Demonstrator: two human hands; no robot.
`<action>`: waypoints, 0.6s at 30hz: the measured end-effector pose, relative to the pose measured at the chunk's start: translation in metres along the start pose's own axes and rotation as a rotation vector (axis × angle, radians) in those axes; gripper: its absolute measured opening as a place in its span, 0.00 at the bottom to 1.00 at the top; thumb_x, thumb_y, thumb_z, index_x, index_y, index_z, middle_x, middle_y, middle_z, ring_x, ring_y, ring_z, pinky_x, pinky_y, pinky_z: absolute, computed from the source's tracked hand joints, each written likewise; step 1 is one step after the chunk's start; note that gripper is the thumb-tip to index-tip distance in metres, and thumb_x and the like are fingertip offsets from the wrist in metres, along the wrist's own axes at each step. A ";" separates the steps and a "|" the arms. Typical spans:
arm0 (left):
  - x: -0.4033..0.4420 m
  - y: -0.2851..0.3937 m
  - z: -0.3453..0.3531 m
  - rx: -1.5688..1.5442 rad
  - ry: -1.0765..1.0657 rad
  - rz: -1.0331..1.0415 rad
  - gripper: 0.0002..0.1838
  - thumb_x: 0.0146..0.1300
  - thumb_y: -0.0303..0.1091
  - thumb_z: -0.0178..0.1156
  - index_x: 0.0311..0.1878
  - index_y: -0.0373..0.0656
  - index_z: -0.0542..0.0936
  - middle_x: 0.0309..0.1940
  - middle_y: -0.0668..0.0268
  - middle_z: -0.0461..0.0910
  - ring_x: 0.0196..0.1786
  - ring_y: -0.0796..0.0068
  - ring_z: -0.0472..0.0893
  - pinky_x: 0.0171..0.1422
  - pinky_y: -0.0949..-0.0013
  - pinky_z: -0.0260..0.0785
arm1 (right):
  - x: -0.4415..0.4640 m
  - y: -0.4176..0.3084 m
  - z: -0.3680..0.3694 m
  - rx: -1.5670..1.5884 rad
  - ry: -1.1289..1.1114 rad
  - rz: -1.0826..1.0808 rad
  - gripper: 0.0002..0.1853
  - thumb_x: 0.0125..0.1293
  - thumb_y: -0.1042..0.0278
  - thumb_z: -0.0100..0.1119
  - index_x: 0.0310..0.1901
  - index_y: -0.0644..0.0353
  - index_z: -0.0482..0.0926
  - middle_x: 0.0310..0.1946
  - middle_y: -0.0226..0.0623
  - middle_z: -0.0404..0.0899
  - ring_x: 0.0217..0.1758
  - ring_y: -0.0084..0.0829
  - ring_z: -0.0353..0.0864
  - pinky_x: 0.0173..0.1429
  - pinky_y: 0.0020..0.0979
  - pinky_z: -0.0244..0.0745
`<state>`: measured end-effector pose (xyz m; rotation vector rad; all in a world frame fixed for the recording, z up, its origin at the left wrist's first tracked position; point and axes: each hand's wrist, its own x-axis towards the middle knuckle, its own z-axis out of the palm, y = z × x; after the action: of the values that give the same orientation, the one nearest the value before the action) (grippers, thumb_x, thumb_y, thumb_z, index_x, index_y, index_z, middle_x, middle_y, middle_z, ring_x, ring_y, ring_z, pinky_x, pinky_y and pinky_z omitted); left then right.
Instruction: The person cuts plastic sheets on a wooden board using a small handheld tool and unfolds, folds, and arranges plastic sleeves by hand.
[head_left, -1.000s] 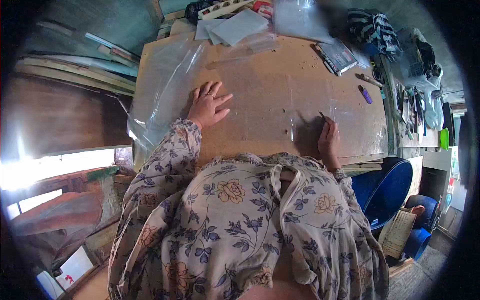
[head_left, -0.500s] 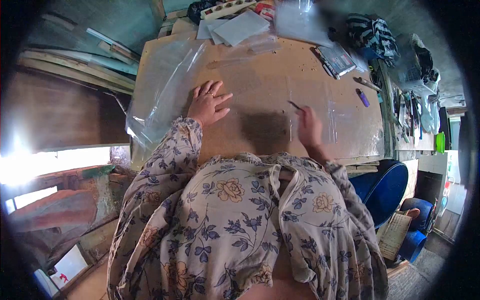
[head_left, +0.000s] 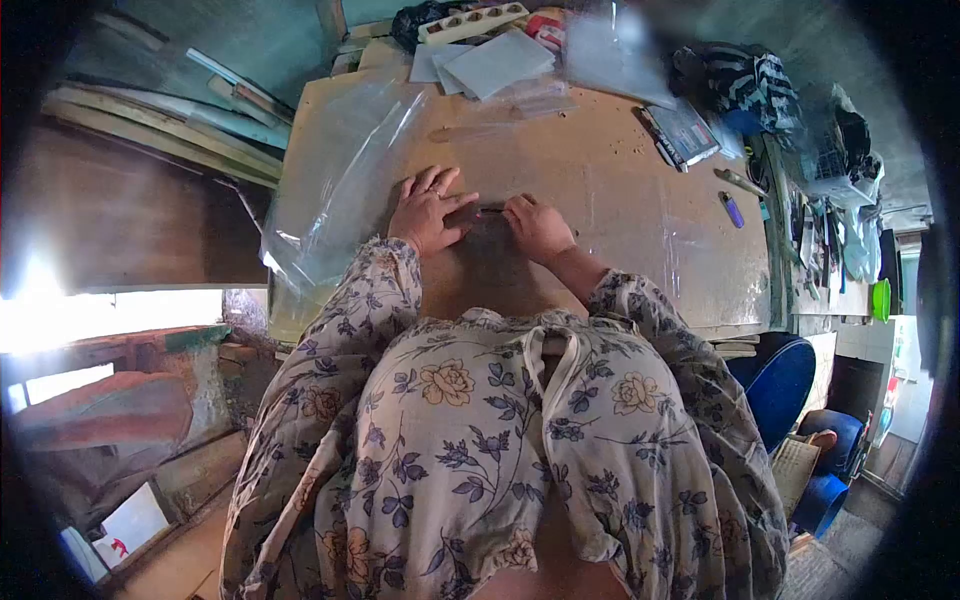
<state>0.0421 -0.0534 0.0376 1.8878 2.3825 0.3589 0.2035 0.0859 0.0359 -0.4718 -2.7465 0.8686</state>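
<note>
My left hand (head_left: 428,213) lies flat with fingers spread, pressing on a clear plastic sheet (head_left: 335,165) over the brown board tabletop (head_left: 690,295). Just to its right, my right hand (head_left: 540,229) is closed on a thin dark tool (head_left: 492,210), its tip pointing left toward my left thumb. Whether it is a blade or a pen I cannot tell. The tool is low at the sheet's surface, and my right fingers cover most of it.
At the back lie translucent sheets (head_left: 498,64) and a power strip (head_left: 473,22). A flat printed box (head_left: 680,135), a purple lighter (head_left: 732,209) and a striped bag (head_left: 750,80) are at right. A blue barrel (head_left: 780,385) stands beside the table.
My right hand has moved left with the tool, from the right part of the sheet to beside my left hand. My left hand stays spread in place; the view has shifted slightly.
</note>
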 end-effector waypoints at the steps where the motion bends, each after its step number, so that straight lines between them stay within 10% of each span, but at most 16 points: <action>1: 0.000 0.000 -0.001 -0.005 0.009 0.008 0.24 0.46 0.45 0.59 0.51 0.65 0.73 0.63 0.65 0.58 0.65 0.61 0.53 0.65 0.55 0.43 | 0.001 0.002 0.002 0.003 0.010 -0.006 0.08 0.59 0.66 0.46 0.33 0.60 0.72 0.33 0.45 0.73 0.41 0.45 0.73 0.45 0.40 0.70; 18: 0.000 -0.001 -0.002 0.006 0.023 0.029 0.22 0.50 0.48 0.56 0.51 0.63 0.74 0.62 0.63 0.59 0.65 0.59 0.54 0.65 0.54 0.43 | 0.001 -0.001 0.000 -0.059 0.024 -0.035 0.08 0.60 0.66 0.45 0.32 0.60 0.72 0.32 0.41 0.74 0.41 0.42 0.72 0.47 0.39 0.68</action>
<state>0.0409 -0.0538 0.0389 1.9333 2.3753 0.3777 0.2026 0.0857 0.0369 -0.4400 -2.7557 0.7708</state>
